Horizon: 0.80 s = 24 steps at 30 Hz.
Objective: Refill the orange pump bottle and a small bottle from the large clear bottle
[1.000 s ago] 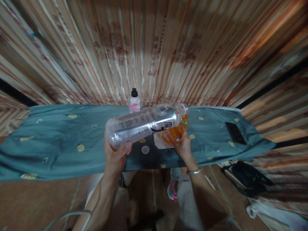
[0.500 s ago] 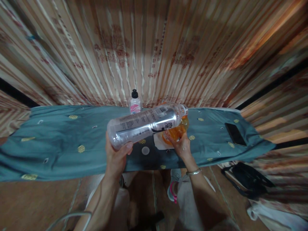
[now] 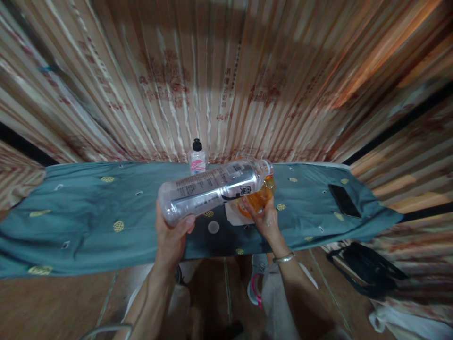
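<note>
My left hand (image 3: 173, 236) is closed around the base end of a clear plastic bottle (image 3: 208, 191) with a silver label. The bottle lies almost level in the air, its uncapped-looking mouth pointing right and slightly up in the picture. Behind its neck, my right hand (image 3: 266, 219) grips a see-through orange container (image 3: 260, 198); the bottle covers much of it, so its exact kind is hidden. A white cloth or paper (image 3: 235, 216) lies under the container. Whether any liquid leaves the bottle's mouth I cannot tell. A small round whitish cap (image 3: 213, 227) sits on the table just below the bottle.
A small clear bottle with a black cap and pink label (image 3: 197, 160) stands at the table's back edge. On the right lies a black phone (image 3: 344, 200) on the green tablecloth (image 3: 85, 208). A dark bag (image 3: 366, 269) rests lower right; a pleated curtain (image 3: 212, 71) hangs behind.
The view has shifted slightly, so the table appears a little lower. Both hands keep their holds, and the bottle's tilt looks nearly the same.
</note>
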Each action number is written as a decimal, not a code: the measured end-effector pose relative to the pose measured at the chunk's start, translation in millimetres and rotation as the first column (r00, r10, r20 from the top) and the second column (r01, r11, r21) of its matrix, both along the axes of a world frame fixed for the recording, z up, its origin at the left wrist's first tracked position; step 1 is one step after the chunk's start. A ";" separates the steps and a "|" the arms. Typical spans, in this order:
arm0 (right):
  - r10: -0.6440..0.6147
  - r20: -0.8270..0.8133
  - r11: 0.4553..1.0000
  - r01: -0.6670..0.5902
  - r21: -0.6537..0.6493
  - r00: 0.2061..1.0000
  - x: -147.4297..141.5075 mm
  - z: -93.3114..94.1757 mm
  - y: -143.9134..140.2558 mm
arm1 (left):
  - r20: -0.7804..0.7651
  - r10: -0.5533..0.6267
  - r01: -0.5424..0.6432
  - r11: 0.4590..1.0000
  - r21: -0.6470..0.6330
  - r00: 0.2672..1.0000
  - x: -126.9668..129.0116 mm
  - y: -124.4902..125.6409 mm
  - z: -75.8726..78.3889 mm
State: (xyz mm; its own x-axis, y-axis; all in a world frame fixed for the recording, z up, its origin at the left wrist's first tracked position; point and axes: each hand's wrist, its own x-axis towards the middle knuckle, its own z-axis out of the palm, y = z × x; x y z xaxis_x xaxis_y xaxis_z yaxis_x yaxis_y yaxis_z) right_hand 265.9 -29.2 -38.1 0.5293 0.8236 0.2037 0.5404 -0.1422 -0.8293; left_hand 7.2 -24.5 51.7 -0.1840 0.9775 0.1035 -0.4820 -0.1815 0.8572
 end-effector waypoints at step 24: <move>0.030 0.005 0.998 -0.030 0.055 1.000 -1.9 -1.7 0.3 | -0.022 0.008 -0.009 0.999 -0.046 1.000 0.1 -1.1 3.6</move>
